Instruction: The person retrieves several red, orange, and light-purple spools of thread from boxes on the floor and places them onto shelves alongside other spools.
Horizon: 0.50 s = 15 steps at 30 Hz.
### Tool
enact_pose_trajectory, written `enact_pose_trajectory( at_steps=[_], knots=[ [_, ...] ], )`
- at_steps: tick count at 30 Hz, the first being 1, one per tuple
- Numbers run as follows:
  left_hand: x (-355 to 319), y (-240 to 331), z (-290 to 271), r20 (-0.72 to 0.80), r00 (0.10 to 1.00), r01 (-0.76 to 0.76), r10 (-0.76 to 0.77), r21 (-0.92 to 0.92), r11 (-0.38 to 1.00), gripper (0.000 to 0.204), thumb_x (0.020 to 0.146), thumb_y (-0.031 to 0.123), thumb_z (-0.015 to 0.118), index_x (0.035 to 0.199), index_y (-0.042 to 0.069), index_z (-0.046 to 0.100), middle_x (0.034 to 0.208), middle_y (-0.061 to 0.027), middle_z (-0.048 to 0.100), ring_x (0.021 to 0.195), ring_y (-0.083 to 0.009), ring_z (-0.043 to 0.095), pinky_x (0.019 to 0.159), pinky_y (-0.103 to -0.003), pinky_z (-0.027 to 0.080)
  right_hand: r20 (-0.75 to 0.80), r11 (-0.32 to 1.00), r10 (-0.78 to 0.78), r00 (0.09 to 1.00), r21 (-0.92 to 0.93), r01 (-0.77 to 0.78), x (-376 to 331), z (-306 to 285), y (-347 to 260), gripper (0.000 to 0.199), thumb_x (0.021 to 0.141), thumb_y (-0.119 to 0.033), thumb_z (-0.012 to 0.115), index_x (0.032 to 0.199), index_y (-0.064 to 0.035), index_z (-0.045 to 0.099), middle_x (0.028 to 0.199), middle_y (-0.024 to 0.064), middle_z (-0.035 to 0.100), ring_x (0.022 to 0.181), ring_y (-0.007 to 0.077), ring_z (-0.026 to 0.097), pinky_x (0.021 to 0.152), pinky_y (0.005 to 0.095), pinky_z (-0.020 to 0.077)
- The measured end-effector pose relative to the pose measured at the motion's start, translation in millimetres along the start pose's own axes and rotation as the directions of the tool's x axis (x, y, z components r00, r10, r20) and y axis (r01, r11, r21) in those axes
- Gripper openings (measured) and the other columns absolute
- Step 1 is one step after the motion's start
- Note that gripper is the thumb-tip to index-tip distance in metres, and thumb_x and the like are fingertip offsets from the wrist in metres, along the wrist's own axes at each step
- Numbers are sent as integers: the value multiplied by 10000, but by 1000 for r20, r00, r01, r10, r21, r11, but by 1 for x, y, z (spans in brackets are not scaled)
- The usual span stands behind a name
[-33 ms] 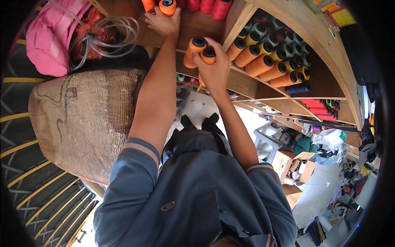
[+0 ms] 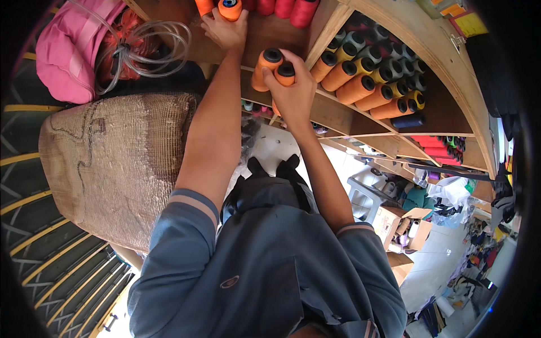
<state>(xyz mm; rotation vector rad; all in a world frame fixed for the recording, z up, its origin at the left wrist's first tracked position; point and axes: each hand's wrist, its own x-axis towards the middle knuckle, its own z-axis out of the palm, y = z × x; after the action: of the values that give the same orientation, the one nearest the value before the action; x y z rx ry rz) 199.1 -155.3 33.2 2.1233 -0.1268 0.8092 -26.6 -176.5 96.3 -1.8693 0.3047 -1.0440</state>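
At the top edge of the head view, my left hand (image 2: 226,31) reaches into a wooden compartment, its fingers curled about an orange thread spool (image 2: 230,11) with a blue core. Another orange spool (image 2: 204,7) stands just left of it, cut off by the picture's edge. Lower and to the right, my right hand (image 2: 297,93) grips orange thread cones (image 2: 260,73) with black tops, held side by side in front of the shelf. A bit more orange shows below its palm; how many cones it holds there is partly hidden.
Pink-red spools (image 2: 304,12) stand in the same compartment. The wooden shelf (image 2: 327,35) on the right holds rows of orange, yellow and grey cones (image 2: 356,89). At left are a woven-covered bundle (image 2: 118,169), clear tubing (image 2: 163,59) and a pink bag (image 2: 65,62). An open carton (image 2: 386,225) sits lower right.
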Motion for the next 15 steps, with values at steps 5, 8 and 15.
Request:
enact_pose_trajectory(
  at_steps=[5, 8, 15],
  knots=[
    [11, -18, 8, -51, 999, 7, -13, -109, 994, 684, 609, 537, 771, 1030, 22, 611, 998, -197, 571, 968, -398, 573, 845, -549, 443, -4, 989, -122, 992, -85, 121, 16, 12, -4, 364, 712, -99, 749, 1044, -26, 618, 931, 122, 642, 833, 254, 650, 751, 337, 511],
    [4, -8, 4, 111, 993, 77, -50, -254, 964, 747, 680, 406, 790, 1268, 41, 507, 1131, -270, 512, 1024, -410, 519, 889, -474, 437, -16, 984, -147, 989, -106, 145, 23, 17, 0, 350, 724, -90, 746, 1044, -19, 623, 941, 122, 652, 842, 231, 652, 767, 321, 513],
    [15, -6, 0, 91, 994, 51, -59, 90, 995, 691, 628, 579, 725, 1012, 12, 627, 943, -218, 649, 932, -384, 628, 822, -486, 486, -48, 981, -186, 981, -67, 183, 27, 25, -1, 348, 696, -92, 746, 1018, -36, 628, 903, 114, 643, 794, 264, 652, 714, 344, 519]
  ],
)
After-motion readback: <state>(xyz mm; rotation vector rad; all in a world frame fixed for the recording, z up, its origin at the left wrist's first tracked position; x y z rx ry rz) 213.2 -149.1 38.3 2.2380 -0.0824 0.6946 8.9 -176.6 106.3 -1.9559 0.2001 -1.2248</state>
